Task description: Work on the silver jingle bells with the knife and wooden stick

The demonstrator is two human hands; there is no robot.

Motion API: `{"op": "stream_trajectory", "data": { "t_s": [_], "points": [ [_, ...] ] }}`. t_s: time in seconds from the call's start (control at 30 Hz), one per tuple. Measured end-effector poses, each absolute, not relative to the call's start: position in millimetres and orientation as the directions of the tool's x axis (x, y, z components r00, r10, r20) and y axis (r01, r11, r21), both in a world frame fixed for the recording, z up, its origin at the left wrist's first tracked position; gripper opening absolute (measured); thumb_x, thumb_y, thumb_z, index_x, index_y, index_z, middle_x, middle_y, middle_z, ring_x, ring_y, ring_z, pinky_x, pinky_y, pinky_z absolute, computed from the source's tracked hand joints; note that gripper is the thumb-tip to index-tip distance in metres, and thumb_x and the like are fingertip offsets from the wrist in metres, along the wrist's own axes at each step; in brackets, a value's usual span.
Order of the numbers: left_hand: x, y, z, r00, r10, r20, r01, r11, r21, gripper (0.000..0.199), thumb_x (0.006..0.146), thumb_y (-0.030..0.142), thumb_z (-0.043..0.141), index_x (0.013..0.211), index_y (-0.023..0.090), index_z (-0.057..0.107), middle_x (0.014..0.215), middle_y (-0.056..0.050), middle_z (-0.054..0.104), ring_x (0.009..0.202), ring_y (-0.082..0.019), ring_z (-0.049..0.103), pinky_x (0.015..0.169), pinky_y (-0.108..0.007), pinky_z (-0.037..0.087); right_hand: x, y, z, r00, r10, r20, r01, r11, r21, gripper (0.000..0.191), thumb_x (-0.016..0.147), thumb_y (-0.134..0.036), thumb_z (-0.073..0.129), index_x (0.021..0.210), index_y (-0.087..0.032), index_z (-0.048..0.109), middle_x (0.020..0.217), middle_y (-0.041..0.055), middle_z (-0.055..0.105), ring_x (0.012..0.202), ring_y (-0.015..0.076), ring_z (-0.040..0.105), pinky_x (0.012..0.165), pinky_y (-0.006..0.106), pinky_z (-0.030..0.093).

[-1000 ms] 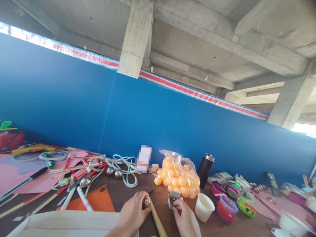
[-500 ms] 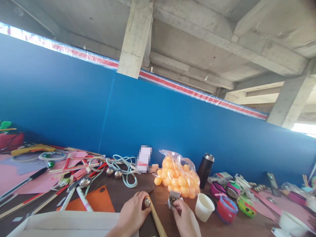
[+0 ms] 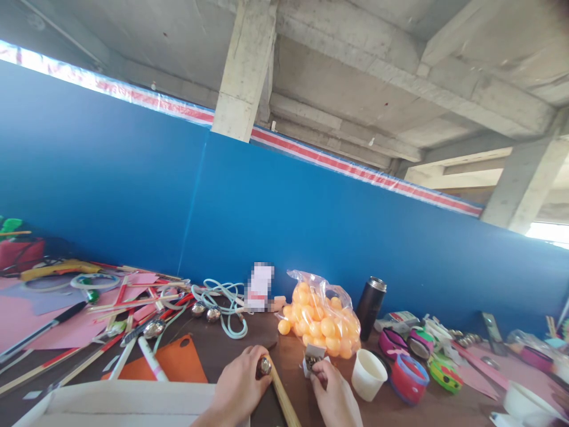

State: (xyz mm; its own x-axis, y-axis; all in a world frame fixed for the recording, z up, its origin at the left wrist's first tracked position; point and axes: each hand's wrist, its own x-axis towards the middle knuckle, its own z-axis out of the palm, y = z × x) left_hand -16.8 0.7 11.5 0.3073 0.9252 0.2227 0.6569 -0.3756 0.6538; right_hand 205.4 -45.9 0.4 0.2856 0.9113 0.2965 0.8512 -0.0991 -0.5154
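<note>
My left hand [image 3: 240, 382] is closed, with its fingers curled round a shiny silver bell [image 3: 265, 366] beside the upper end of a wooden stick [image 3: 284, 394]. The stick slants down towards me over the dark table. Right of it, my right hand [image 3: 335, 391] has thumb and fingertips pinched together at the opening of a small box [image 3: 307, 367]. Small dark metal pieces [image 3: 315, 357] lie in this box; whether one is between my fingers is hidden. A white paper cup [image 3: 368, 375] stands just right of my right hand.
Behind my hands sits a clear bag of orange balls [image 3: 322, 320], with a black bottle [image 3: 372, 305] beside it. Sticks, pens and pink paper [image 3: 66, 332] clutter the left. Orange felt [image 3: 178, 362] and a white sheet [image 3: 133, 403] lie nearer. Colourful tambourine-like bands [image 3: 409, 379] stand right.
</note>
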Motion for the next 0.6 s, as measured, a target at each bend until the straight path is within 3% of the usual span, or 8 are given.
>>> {"op": "stream_trajectory", "data": {
  "t_s": [0.6],
  "points": [
    [-15.5,2.6,7.6,0.307,0.923,0.233,0.66,-0.383,0.646,0.024,0.068,0.024,0.051,0.091,0.029,0.055,0.093,0.003,0.06,0.084,-0.014,0.058,0.074,-0.022,0.037,209.0,-43.0,-3.8,0.267,0.91,0.318,0.845,-0.063,-0.531,0.01,0.077,-0.023,0.046,0.079,-0.026,0.056,0.081,-0.0015,0.066,0.079,0.0168,0.063,0.07,0.023,0.041]
  ]
}}
